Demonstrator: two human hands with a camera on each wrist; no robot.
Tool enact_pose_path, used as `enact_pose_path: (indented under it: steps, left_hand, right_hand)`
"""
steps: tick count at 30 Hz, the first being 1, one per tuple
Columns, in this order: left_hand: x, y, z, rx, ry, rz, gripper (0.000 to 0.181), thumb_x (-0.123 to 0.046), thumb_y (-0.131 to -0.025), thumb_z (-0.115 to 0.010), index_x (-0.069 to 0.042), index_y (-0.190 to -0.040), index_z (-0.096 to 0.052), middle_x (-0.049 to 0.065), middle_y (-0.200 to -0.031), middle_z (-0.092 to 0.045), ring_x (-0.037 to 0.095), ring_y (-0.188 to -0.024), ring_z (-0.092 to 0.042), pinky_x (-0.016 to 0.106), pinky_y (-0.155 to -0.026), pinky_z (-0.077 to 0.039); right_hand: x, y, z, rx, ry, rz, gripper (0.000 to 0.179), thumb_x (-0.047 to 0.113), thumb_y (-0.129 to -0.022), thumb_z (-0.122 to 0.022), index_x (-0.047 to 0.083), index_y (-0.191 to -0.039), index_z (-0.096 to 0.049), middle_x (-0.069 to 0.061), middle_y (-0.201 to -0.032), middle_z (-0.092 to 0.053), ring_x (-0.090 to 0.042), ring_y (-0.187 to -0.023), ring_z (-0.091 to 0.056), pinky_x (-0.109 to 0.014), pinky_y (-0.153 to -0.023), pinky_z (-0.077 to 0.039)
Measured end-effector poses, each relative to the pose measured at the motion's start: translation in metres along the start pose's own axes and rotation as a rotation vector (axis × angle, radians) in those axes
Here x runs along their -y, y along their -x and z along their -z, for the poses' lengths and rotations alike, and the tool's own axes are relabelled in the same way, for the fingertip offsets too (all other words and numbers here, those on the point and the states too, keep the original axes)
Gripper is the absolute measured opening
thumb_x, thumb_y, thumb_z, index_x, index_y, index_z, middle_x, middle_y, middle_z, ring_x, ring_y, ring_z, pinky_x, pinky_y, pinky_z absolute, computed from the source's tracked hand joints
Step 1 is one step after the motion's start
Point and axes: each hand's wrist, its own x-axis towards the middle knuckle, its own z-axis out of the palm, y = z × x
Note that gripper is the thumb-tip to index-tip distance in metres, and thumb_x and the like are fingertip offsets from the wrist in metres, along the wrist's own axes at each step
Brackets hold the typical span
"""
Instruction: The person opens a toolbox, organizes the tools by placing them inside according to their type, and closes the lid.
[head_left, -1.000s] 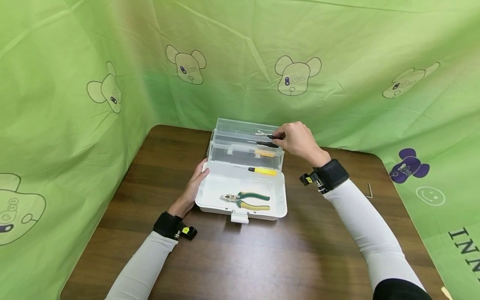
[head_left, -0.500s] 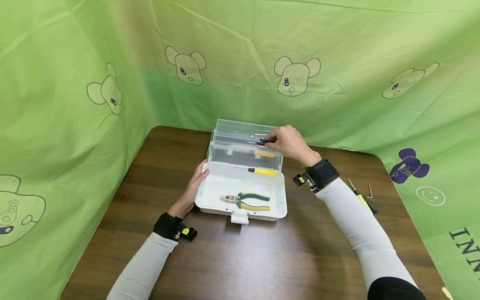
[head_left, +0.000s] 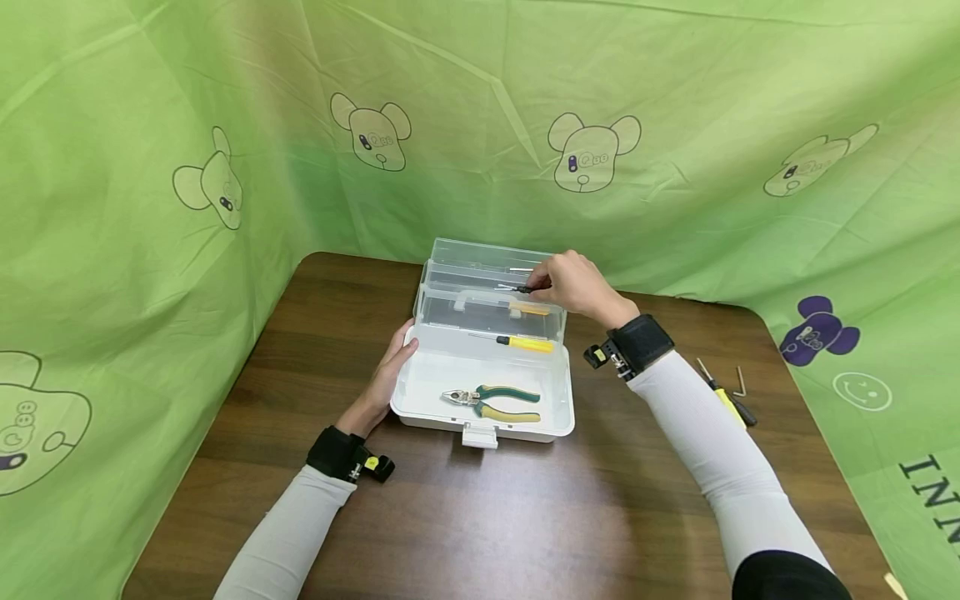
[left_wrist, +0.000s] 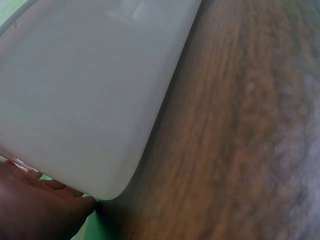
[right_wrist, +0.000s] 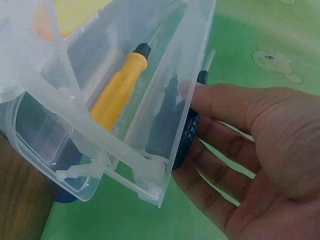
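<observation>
Can't make out much of the dark-handled tool (right_wrist: 188, 142) at the back of the toolbox (head_left: 435, 367), since the right hand (head_left: 577, 285) covers most of it. Left hand (head_left: 388, 362) is partly tucked behind the toolbox's left side, and its own wrist view chops it off. Right of the toolbox, a sleeve (head_left: 705, 429) partly hides a yellow-and-black tool (head_left: 731, 405). Metal bits (head_left: 519, 269) in the toolbox's rear are too tiny to ID.

This looks like a makeshift filming booth: green cartoon-printed cloth (head_left: 480, 67) hangs around a wood-grain table (head_left: 465, 525); black wristbands (head_left: 641, 343) carry cameras (head_left: 595, 357).
</observation>
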Motion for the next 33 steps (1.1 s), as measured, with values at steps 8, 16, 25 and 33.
enact_pose_path:
  steps: [8, 16, 25, 33]
  left_hand:
    - [-0.003, -0.001, -0.001, 0.008, 0.005, -0.014, 0.067, -0.031, -0.113, -0.033, -0.007, -0.170, -0.006, 0.015, -0.177, -0.006, 0.030, -0.162, -0.004, 0.053, -0.129, -0.003]
    - [-0.004, -0.002, -0.001, 0.003, 0.004, -0.008, 0.067, -0.031, -0.113, -0.035, -0.008, -0.170, -0.007, 0.014, -0.177, -0.006, 0.029, -0.162, -0.003, 0.052, -0.129, -0.004]
    - [-0.002, 0.000, 0.000, -0.008, -0.011, 0.009, 0.066, -0.031, -0.114, -0.034, -0.009, -0.170, -0.007, 0.013, -0.177, -0.007, 0.027, -0.162, -0.002, 0.053, -0.129, -0.003]
    - [0.000, -0.001, 0.000, -0.007, -0.004, 0.011, 0.066, -0.032, -0.114, -0.034, -0.010, -0.170, -0.007, 0.013, -0.177, -0.006, 0.028, -0.162, -0.002, 0.053, -0.129, -0.003]
  right_hand:
    - [-0.001, -0.001, 0.000, 0.016, 0.006, 0.003, 0.012, 0.010, -0.090, -0.085, 0.011, -0.102, -0.086, -0.007, -0.099, -0.081, -0.026, -0.083, -0.075, -0.047, -0.074, -0.061]
    - [-0.002, -0.001, -0.002, -0.004, -0.004, 0.015, 0.011, 0.008, -0.091, -0.084, 0.009, -0.101, -0.086, -0.007, -0.095, -0.081, -0.024, -0.078, -0.075, -0.046, -0.071, -0.060]
    - [-0.001, 0.003, -0.008, -0.045, -0.012, -0.023, 0.013, 0.013, -0.090, -0.086, 0.011, -0.102, -0.086, -0.005, -0.095, -0.081, -0.020, -0.075, -0.073, -0.044, -0.066, -0.058]
    - [-0.001, 0.012, -0.005, -0.082, 0.003, -0.013, 0.013, 0.015, -0.092, -0.084, 0.009, -0.103, -0.085, -0.006, -0.095, -0.080, -0.022, -0.080, -0.074, -0.044, -0.069, -0.058]
